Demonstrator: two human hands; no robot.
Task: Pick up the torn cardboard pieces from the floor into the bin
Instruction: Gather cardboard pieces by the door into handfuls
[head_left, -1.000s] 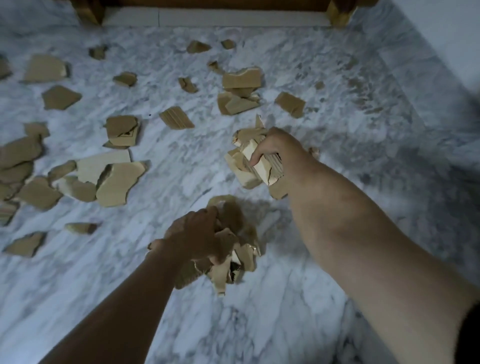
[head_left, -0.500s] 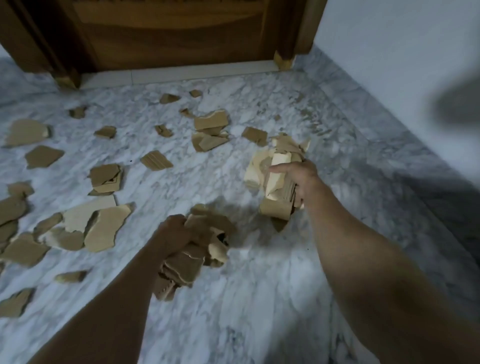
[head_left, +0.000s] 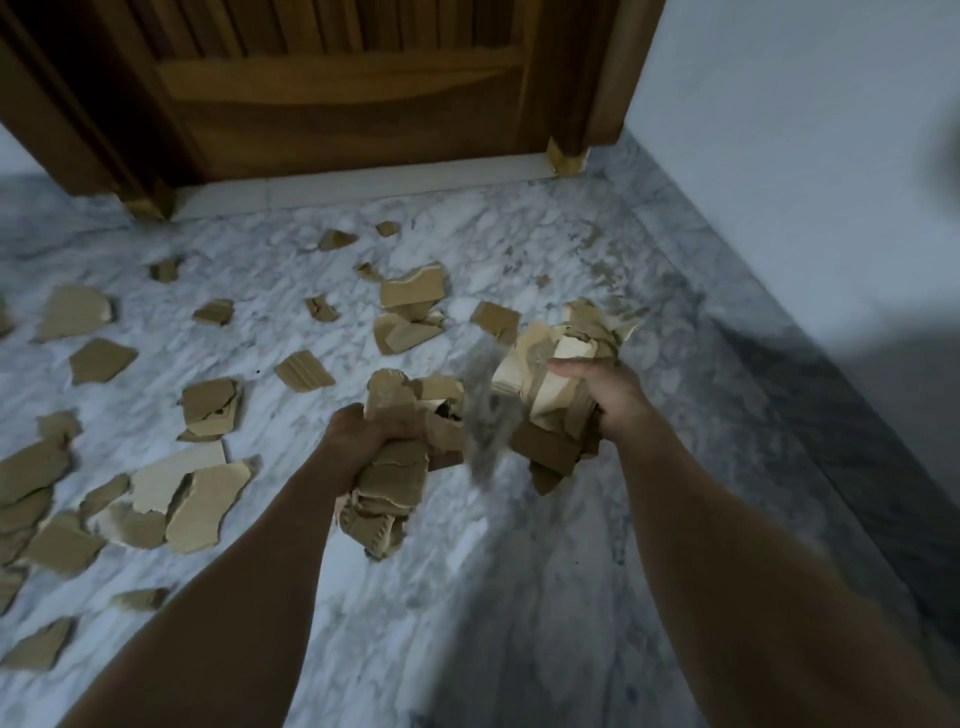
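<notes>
My left hand (head_left: 358, 434) is clenched around a crumpled bundle of torn brown cardboard (head_left: 387, 488) held above the marble floor. My right hand (head_left: 610, 395) grips a second, paler bundle of cardboard pieces (head_left: 550, 384) just to the right, at about the same height. A blurred grey scrap (head_left: 485, 410) shows between the two bundles. Several loose cardboard pieces (head_left: 202, 499) lie scattered over the floor to the left and ahead. No bin is in view.
A wooden door (head_left: 337, 93) with its frame closes off the far side. A pale wall (head_left: 805, 156) runs along the right, with a grey marble skirting (head_left: 779, 364) at its foot. The marble floor (head_left: 519, 597) near me carries shadows of my arms.
Both hands have risen with their bundles and come closer together. My view has tilted up, so more of the door and right wall shows.
</notes>
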